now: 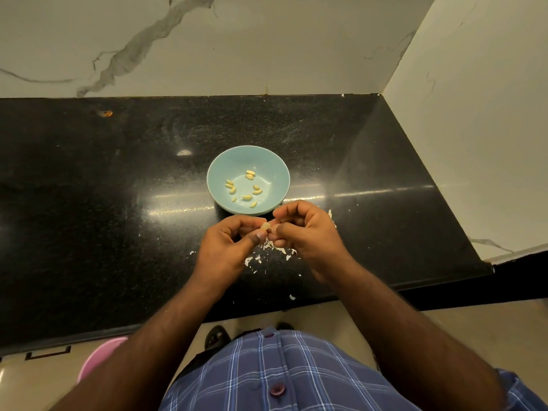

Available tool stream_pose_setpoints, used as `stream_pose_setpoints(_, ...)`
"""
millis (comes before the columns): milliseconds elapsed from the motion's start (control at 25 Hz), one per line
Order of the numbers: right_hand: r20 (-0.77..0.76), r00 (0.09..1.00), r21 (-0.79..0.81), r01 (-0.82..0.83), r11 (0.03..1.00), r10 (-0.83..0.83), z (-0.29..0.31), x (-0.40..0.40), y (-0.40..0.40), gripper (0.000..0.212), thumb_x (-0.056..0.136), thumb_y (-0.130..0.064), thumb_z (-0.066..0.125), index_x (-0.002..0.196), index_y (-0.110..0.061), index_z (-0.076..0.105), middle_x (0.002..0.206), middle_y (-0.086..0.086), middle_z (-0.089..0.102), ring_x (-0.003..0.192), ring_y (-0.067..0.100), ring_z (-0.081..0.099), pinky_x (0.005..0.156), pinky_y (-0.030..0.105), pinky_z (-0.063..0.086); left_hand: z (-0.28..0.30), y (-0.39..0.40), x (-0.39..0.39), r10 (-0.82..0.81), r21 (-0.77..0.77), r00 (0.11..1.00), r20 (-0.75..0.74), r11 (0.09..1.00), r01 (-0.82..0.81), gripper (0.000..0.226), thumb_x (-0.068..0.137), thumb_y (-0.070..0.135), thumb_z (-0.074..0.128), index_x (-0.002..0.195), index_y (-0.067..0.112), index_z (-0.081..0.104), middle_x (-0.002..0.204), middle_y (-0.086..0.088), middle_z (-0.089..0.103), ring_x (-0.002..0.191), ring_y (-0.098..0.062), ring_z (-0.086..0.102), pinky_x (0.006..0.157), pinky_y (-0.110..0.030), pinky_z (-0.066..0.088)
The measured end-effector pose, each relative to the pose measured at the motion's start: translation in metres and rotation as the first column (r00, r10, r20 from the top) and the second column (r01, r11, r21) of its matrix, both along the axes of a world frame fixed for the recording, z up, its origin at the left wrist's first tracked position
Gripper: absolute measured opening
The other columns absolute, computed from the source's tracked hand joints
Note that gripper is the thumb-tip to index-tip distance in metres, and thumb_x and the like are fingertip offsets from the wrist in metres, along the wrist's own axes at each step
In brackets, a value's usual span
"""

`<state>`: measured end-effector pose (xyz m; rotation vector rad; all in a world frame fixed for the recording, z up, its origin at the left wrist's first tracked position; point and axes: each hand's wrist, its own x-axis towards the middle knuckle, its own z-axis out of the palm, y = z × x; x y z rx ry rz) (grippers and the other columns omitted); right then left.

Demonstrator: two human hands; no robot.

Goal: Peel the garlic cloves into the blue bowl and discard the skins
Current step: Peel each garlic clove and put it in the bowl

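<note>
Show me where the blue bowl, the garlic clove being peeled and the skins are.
blue bowl (pixel 274 161): head view, bare inner wall.
garlic clove (pixel 264 226): head view, pale exposed tip.
skins (pixel 271 247): head view, white flakes on the counter.

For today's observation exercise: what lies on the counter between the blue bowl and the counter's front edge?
In the head view, scattered white garlic skins lie there on the black counter, below both hands, nearer than the blue bowl.

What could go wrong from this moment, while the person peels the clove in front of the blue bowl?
1. The garlic clove is pinched between the left hand and the right hand over the black counter, not over the blue bowl; if it slips, it may land among the skins.
2. Skins lie close to the counter's front edge, one loose skin almost on it; a brushing arm could push them to the floor.
</note>
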<state>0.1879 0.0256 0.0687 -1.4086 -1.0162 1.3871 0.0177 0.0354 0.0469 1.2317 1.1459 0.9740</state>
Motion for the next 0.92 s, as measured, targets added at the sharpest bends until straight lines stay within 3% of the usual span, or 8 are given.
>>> stream_pose_setpoints(240, -0.088, 0.996, -0.005, -0.017, 1.0, 0.016, -0.002, 0.002, -0.001, 0.023, 0.086, 0.007, 0.073, 0.104, -0.005, 0.065, 0.083, 0.009, 0.072, 0.075, 0.019, 0.068, 0.067, 0.029, 0.058, -0.002, 0.001, -0.001, 0.011, -0.077, 0.998, 0.06, 0.997, -0.006, 0.015, 0.088, 0.012, 0.074, 0.102, 0.016, 0.076, 0.096, -0.006, 0.079, 0.096, -0.02, 0.075, 0.085, -0.031, 0.059)
stream_pose_setpoints(400, 0.131, 0.991, 0.068, -0.025, 0.997, 0.016, -0.008, 0.003, -0.002, 0.017, 0.088, 0.002, 0.071, 0.099, -0.011, 0.072, 0.082, 0.004, 0.072, 0.073, 0.011, 0.066, 0.069, 0.027, 0.056, 0.003, -0.003, 0.002, -0.008, -0.096, 0.997, 0.078, 0.995, 0.016, 0.012, 0.092, 0.014, 0.07, 0.101, 0.015, 0.077, 0.088, 0.0, 0.079, 0.08, -0.006, 0.072, 0.068, -0.017, 0.053)
stream_pose_setpoints(520, 0.31, 0.949, 0.07, -0.082, 0.994, 0.056, -0.013, 0.009, -0.001, 0.018, 0.091, -0.008, 0.072, 0.101, -0.023, 0.075, 0.082, -0.007, 0.074, 0.078, 0.006, 0.069, 0.078, 0.032, 0.058, -0.001, 0.0, -0.001, 0.015, -0.174, 0.993, 0.115, 0.985, 0.006, 0.021, 0.085, 0.03, 0.072, 0.099, 0.017, 0.079, 0.085, -0.003, 0.076, 0.075, -0.009, 0.065, 0.066, -0.023, 0.05)
stream_pose_setpoints(640, 0.451, 0.887, 0.043, -0.129, 0.991, 0.096, -0.012, 0.015, -0.003, 0.015, 0.094, -0.018, 0.071, 0.107, -0.023, 0.077, 0.087, -0.011, 0.075, 0.084, 0.004, 0.07, 0.085, 0.037, 0.06, -0.004, 0.003, -0.004, -0.001, -0.221, 0.991, 0.134, 0.975, 0.031, 0.024, 0.084, 0.032, 0.072, 0.097, 0.014, 0.079, 0.084, -0.007, 0.073, 0.073, -0.013, 0.06, 0.066, -0.027, 0.047)
stream_pose_setpoints(760, 0.442, 0.894, 0.134, -0.147, 0.98, 0.074, -0.007, 0.014, -0.004, 0.029, 0.089, -0.019, 0.077, 0.118, -0.022, 0.074, 0.103, -0.013, 0.073, 0.098, 0.003, 0.069, 0.092, 0.034, 0.058, -0.005, 0.003, -0.004, -0.029, -0.248, 0.99, 0.135, 0.967, 0.063, 0.018, 0.095, 0.02, 0.066, 0.097, 0.006, 0.077, 0.077, -0.007, 0.068, 0.066, -0.013, 0.054, 0.061, -0.025, 0.043)
stream_pose_setpoints(920, 0.396, 0.918, 0.177, -0.097, 0.979, 0.019, -0.012, 0.002, -0.003, 0.025, 0.085, -0.014, 0.081, 0.109, -0.017, 0.078, 0.098, -0.009, 0.076, 0.094, 0.007, 0.071, 0.091, 0.039, 0.059, -0.002, 0.001, 0.002, -0.043, -0.288, 0.988, 0.147, 0.954, 0.084, 0.018, 0.099, 0.012, 0.06, 0.092, 0.002, 0.074, 0.07, -0.003, 0.063, 0.062, -0.01, 0.051, 0.056, -0.021, 0.04)
